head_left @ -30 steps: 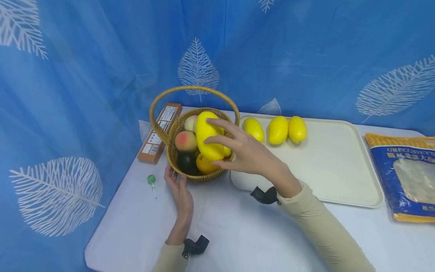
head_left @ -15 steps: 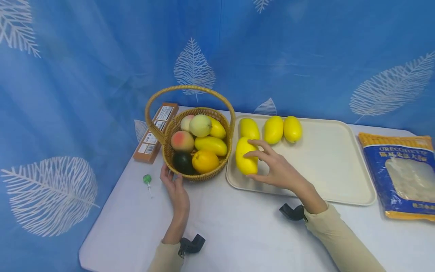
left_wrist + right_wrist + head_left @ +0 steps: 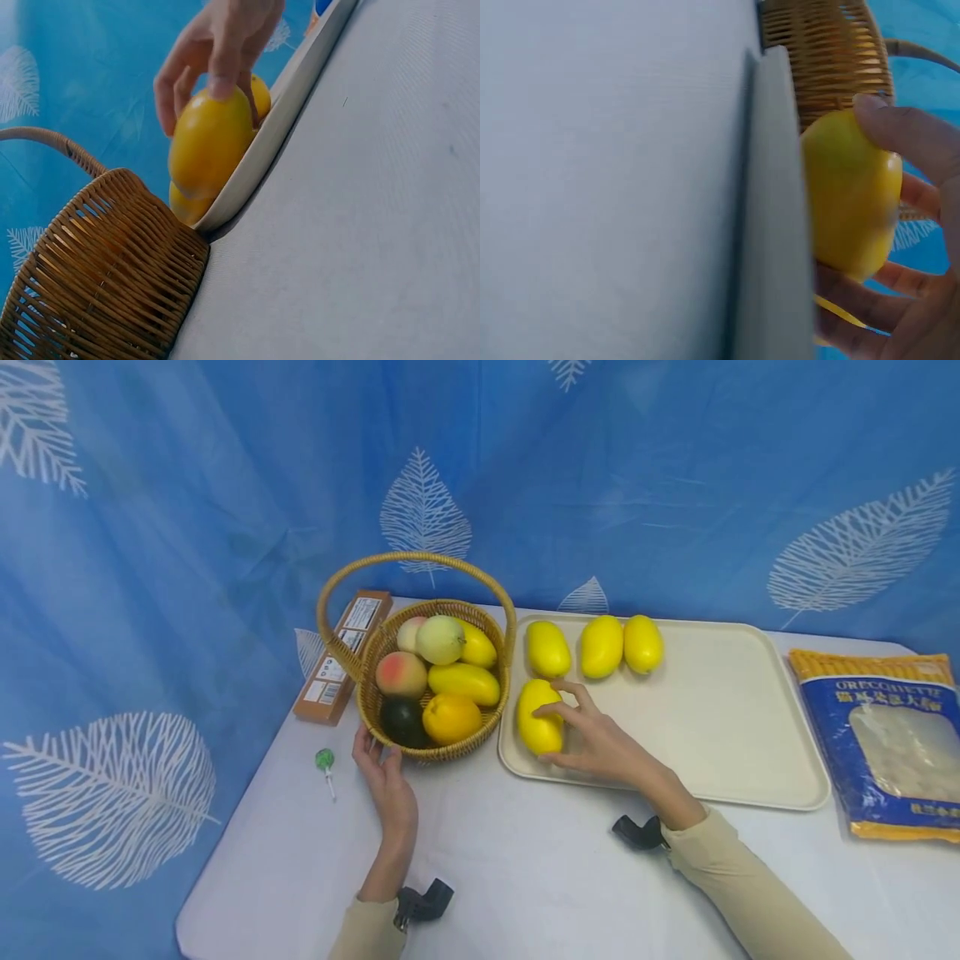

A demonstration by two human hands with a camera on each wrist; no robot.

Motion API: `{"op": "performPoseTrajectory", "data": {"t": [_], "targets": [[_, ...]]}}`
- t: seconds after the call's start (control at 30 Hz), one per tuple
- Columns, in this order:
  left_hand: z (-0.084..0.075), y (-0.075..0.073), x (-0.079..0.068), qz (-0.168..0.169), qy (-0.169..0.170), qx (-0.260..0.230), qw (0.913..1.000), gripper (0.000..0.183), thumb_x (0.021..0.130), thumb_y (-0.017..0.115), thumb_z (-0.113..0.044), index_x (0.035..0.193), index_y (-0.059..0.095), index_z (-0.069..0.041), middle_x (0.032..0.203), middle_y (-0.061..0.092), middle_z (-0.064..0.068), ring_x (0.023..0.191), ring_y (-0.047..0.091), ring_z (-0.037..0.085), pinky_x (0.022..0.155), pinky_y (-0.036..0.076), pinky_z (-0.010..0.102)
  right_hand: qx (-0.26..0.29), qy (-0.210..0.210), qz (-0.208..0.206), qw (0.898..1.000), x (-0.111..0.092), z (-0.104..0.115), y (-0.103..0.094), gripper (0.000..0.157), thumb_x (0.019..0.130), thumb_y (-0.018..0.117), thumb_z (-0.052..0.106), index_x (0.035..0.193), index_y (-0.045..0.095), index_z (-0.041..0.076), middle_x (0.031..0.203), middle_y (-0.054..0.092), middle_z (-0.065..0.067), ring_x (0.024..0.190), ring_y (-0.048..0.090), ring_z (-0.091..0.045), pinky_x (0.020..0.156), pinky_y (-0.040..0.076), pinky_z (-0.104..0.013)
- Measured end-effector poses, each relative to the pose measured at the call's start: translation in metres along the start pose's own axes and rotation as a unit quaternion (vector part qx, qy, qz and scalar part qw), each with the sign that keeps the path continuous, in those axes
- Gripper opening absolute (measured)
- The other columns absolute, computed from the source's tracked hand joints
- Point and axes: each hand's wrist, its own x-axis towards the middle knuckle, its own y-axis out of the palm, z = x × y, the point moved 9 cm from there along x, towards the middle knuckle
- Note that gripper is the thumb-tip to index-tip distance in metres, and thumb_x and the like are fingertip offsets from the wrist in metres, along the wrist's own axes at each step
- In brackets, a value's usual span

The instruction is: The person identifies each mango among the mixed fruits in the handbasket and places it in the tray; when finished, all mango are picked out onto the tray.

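Note:
At the tray's left front corner, my right hand [image 3: 603, 745] holds a yellow mango [image 3: 537, 720] between thumb and fingers. The right wrist view shows the thumb at one end of the mango [image 3: 851, 195] and fingers round its far side. Several other mangoes, such as one by the back edge [image 3: 548, 649], lie on the cream tray [image 3: 720, 718]. My left hand [image 3: 392, 793] rests against the front left of the wicker basket [image 3: 415, 557], its fingers touching the outer wall. Inside the basket are a peach [image 3: 401, 674], a dark green fruit [image 3: 402, 720], an orange-yellow fruit [image 3: 452, 718] and several others.
A brown box with white labels [image 3: 345, 656] lies behind the basket's left side. A green lollipop [image 3: 325, 761] is on the white table [image 3: 480, 868], left of my left hand. A blue and yellow pasta bag [image 3: 885, 743] lies right of the tray. A blue curtain hangs behind.
My right hand has carried the mango from above the basket rightward and down to the tray's left front. My left hand stays at the basket.

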Motion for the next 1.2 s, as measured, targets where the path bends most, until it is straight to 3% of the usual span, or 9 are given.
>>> {"op": "performPoseTrajectory", "data": {"t": [0.2, 0.37, 0.6, 1.0, 1.2], "targets": [[0.0, -0.001, 0.0, 0.0, -0.001, -0.004, 1.0, 0.056, 0.103, 0.037, -0.016, 0.154, 0.014, -0.026, 0.16, 0.014, -0.004, 0.145, 0.024, 0.016, 0.121, 0.026, 0.04, -0.033, 0.012, 0.009, 0.999, -0.001, -0.003, 0.004, 0.061, 0.076, 0.083, 0.037, 0.13, 0.055, 0.025, 0.152, 0.029, -0.014, 0.084, 0.064, -0.029, 0.082, 0.056, -0.048], [0.0, 0.0, 0.0, 0.001, 0.005, -0.007, 1.0, 0.057, 0.103, 0.037, -0.015, 0.153, 0.014, -0.026, 0.159, 0.014, -0.004, 0.145, 0.024, 0.016, 0.121, 0.026, 0.039, -0.028, 0.015, 0.014, 0.999, -0.002, -0.006, 0.003, 0.062, 0.076, 0.083, 0.037, 0.13, 0.055, 0.027, 0.152, 0.028, -0.013, 0.105, 0.061, -0.034, 0.09, 0.054, -0.05], [-0.002, 0.001, -0.001, 0.004, 0.013, -0.021, 0.9997, 0.058, 0.102, 0.037, -0.013, 0.154, 0.015, -0.024, 0.159, 0.015, -0.002, 0.144, 0.024, 0.017, 0.121, 0.026, 0.039, -0.023, 0.005, 0.02, 1.0, -0.005, -0.006, 0.004, 0.062, 0.076, 0.084, 0.037, 0.13, 0.057, 0.025, 0.153, 0.026, -0.016, 0.133, 0.044, -0.037, 0.1, 0.048, -0.055], [0.001, 0.0, 0.001, 0.01, 0.007, -0.024, 0.9996, 0.057, 0.103, 0.037, -0.015, 0.154, 0.014, -0.026, 0.159, 0.014, -0.003, 0.144, 0.024, 0.016, 0.121, 0.026, 0.038, -0.049, -0.016, 0.013, 0.999, -0.007, 0.002, 0.002, 0.063, 0.075, 0.085, 0.034, 0.131, 0.057, 0.024, 0.153, 0.027, -0.019, 0.134, 0.038, -0.043, 0.095, 0.049, -0.058], [-0.001, 0.0, 0.001, 0.009, 0.009, -0.029, 0.9995, 0.057, 0.102, 0.037, -0.015, 0.154, 0.015, -0.026, 0.16, 0.014, -0.002, 0.145, 0.023, 0.016, 0.121, 0.026, 0.038, -0.067, -0.041, -0.004, 0.997, -0.003, 0.014, -0.006, 0.069, 0.074, 0.085, 0.035, 0.135, 0.054, 0.024, 0.153, 0.028, -0.019, 0.136, 0.036, -0.04, 0.094, 0.052, -0.054]]}}
